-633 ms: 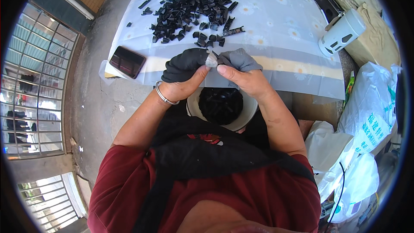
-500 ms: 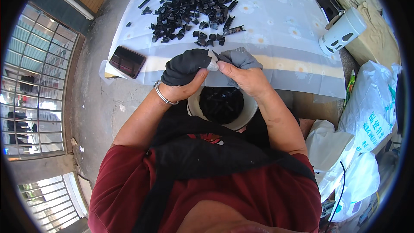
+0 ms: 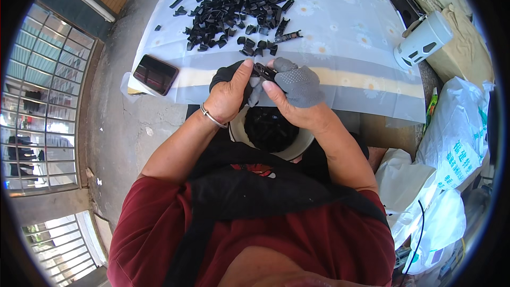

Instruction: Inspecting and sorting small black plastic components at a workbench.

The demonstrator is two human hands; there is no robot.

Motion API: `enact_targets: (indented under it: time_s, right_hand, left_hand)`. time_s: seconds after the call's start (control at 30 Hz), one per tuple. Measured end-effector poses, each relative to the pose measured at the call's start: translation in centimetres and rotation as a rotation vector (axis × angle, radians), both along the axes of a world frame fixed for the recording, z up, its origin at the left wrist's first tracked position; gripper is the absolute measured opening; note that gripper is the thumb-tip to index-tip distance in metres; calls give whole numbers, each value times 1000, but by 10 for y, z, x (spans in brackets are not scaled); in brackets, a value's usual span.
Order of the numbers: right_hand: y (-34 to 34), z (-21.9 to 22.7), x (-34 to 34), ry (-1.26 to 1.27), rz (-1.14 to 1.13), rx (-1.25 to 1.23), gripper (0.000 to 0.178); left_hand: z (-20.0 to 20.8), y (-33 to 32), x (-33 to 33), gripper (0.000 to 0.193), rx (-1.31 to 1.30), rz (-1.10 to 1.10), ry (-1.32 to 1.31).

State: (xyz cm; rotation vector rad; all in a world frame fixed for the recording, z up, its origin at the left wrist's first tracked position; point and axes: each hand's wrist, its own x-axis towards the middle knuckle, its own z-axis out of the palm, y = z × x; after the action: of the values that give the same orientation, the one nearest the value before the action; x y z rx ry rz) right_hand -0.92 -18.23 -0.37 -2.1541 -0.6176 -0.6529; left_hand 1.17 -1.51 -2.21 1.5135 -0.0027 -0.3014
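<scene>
Both hands meet over the table's near edge, gripping one small black plastic part (image 3: 264, 72) between them. My left hand (image 3: 229, 87), in a black glove with the thumb bare, is closed on the part's left end. On its other end, my right hand (image 3: 297, 87) is closed, in a grey dotted glove with a bare thumb. Beyond them lies a heap of short black plastic pieces (image 3: 231, 16), with longer black pieces (image 3: 288, 36) at its right side. Below the hands, a pale bucket (image 3: 302, 146) holds more black parts (image 3: 271, 129).
A dark phone (image 3: 155, 75) lies at the table's left edge. On the right of the flowered tablecloth (image 3: 345, 48) a white cylindrical container (image 3: 423, 40) lies tilted. White plastic bags (image 3: 451, 133) crowd the right side. More black pieces lie along the far edge.
Both hands have turned, bringing the left thumb up on top. The black part now shows more plainly between the thumbs. The heap on the table looks the same.
</scene>
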Motion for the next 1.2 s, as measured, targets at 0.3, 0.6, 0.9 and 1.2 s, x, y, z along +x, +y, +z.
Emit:
enact_targets:
  time_s: [0.3, 0.6, 0.9, 1.2]
  right_hand:
    - [-13, -4, -6, -69, 12, -124, 22]
    - [12, -1, -18, 55, -113, -584, 17]
    - [-22, -3, 23, 209, -144, -338, 27]
    - [-34, -27, 79, -135, -353, -636, 24]
  left_hand:
    - [26, 10, 4, 33, 288, -195, -252]
    - [26, 2, -9, 32, 691, -246, -587]
    - [33, 23, 13, 43, 1180, -388, -492]
    - [-5, 6, 62, 22, 1254, -50, -823]
